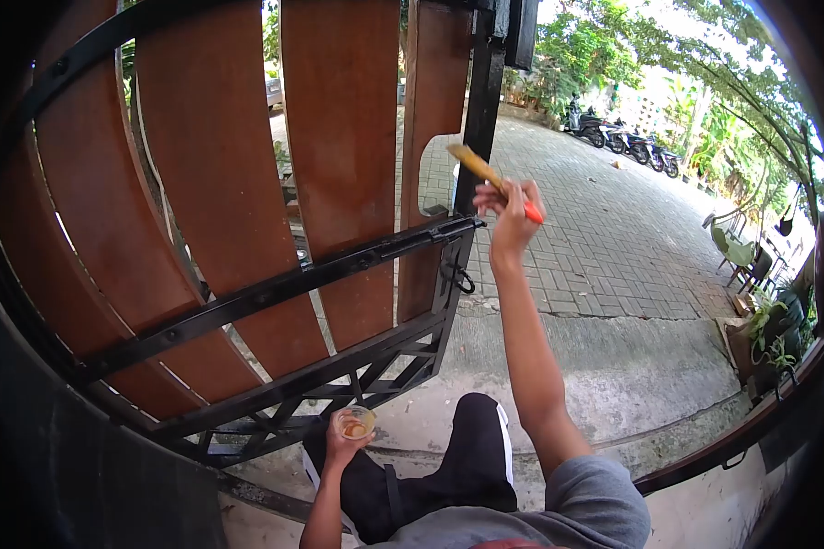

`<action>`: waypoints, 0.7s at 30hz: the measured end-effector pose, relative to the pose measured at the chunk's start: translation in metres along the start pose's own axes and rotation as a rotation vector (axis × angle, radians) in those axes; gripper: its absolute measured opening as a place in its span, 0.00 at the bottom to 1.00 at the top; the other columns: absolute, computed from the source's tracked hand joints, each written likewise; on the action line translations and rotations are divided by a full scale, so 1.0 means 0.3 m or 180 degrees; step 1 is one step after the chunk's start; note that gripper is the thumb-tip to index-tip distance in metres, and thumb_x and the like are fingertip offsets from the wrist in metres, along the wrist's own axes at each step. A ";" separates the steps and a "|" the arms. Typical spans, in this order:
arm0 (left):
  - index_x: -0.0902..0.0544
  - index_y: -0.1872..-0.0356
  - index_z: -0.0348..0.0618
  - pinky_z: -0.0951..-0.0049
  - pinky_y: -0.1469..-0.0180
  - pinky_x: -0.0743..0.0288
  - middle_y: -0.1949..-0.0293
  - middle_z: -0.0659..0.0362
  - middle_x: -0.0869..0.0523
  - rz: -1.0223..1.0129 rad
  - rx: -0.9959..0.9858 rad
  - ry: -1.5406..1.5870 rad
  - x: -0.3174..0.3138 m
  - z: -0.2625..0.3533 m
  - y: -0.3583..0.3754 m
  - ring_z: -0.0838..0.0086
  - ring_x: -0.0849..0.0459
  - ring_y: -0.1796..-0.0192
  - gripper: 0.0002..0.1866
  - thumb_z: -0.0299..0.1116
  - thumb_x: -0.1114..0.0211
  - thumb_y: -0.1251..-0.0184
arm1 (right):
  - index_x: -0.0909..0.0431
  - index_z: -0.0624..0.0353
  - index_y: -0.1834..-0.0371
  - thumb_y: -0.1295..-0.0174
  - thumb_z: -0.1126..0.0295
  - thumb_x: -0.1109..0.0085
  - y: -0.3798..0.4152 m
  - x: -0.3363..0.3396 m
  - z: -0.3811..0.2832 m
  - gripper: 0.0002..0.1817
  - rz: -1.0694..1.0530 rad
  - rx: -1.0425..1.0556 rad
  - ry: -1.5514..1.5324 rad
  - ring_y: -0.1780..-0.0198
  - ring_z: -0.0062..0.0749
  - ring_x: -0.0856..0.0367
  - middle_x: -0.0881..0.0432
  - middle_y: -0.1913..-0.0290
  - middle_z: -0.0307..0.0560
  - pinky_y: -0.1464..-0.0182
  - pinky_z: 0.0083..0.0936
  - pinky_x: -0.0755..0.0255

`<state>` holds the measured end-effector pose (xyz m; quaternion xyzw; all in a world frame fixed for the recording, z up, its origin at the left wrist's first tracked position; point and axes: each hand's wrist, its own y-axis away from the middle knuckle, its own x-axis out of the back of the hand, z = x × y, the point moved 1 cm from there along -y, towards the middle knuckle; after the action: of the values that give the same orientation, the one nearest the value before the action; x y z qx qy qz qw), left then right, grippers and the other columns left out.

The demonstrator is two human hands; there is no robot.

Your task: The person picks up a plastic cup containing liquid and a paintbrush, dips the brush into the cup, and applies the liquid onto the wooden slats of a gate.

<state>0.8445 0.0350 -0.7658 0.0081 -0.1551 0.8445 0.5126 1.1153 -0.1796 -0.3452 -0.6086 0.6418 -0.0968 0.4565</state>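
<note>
My right hand is raised beside the free edge of the gate, its fingers closed on a paintbrush with an orange handle end. The bristles point up and left, close to the gate's black upright post; whether they touch it I cannot tell. Low in front of my lap, my left hand holds a small clear cup with some amber liquid in it. The gate has reddish-brown wooden boards in a black metal frame, with a latch bar across it.
My knees are bent in front of the concrete step. Beyond lies a paved yard with several parked motorcycles. Chairs and potted plants stand at the right. A black lower rail runs at the lower right.
</note>
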 end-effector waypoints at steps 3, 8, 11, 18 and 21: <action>0.29 0.45 0.39 0.70 0.50 0.20 0.59 0.57 0.17 -0.0004 0.0010 -0.0070 0.002 -0.031 0.000 0.71 0.16 0.55 0.40 0.29 0.15 0.62 | 0.32 0.65 0.68 0.30 0.73 0.55 -0.034 -0.029 -0.010 0.09 -0.0096 -0.0032 0.0033 0.79 0.35 0.19 0.17 0.73 0.61 0.78 0.24 0.26; 0.29 0.44 0.39 0.70 0.49 0.21 0.58 0.57 0.18 0.0016 0.0320 0.0033 0.008 -0.009 0.004 0.71 0.16 0.54 0.40 0.29 0.15 0.61 | 0.33 0.64 0.71 0.35 0.74 0.51 -0.295 -0.258 -0.200 0.07 -0.0246 0.0306 -0.0322 0.82 0.33 0.22 0.19 0.77 0.57 0.79 0.25 0.27; 0.29 0.44 0.38 0.70 0.49 0.21 0.59 0.56 0.18 0.0126 0.0062 0.0100 0.008 0.004 0.004 0.72 0.16 0.54 0.40 0.29 0.15 0.61 | 0.32 0.65 0.68 0.34 0.75 0.52 -0.354 -0.313 -0.278 0.06 -0.0222 0.0625 -0.0443 0.78 0.37 0.17 0.17 0.74 0.61 0.77 0.25 0.25; 0.30 0.45 0.38 0.71 0.48 0.22 0.58 0.56 0.19 -0.0028 0.0229 0.0169 0.009 0.001 -0.004 0.72 0.17 0.54 0.40 0.28 0.16 0.61 | 0.35 0.63 0.68 0.32 0.74 0.51 -0.045 -0.065 -0.091 0.07 0.0490 0.0495 -0.0324 0.78 0.37 0.18 0.17 0.71 0.64 0.77 0.24 0.26; 0.29 0.45 0.38 0.71 0.50 0.21 0.60 0.56 0.17 -0.0034 0.0085 0.0110 0.013 0.003 0.004 0.71 0.16 0.55 0.40 0.29 0.15 0.62 | 0.35 0.64 0.67 0.30 0.73 0.51 0.042 0.001 0.025 0.08 0.0520 0.0219 -0.0356 0.79 0.35 0.18 0.18 0.73 0.62 0.78 0.21 0.27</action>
<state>0.8416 0.0376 -0.7646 0.0012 -0.1350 0.8437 0.5196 1.1118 -0.1735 -0.3581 -0.5426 0.6591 -0.0472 0.5185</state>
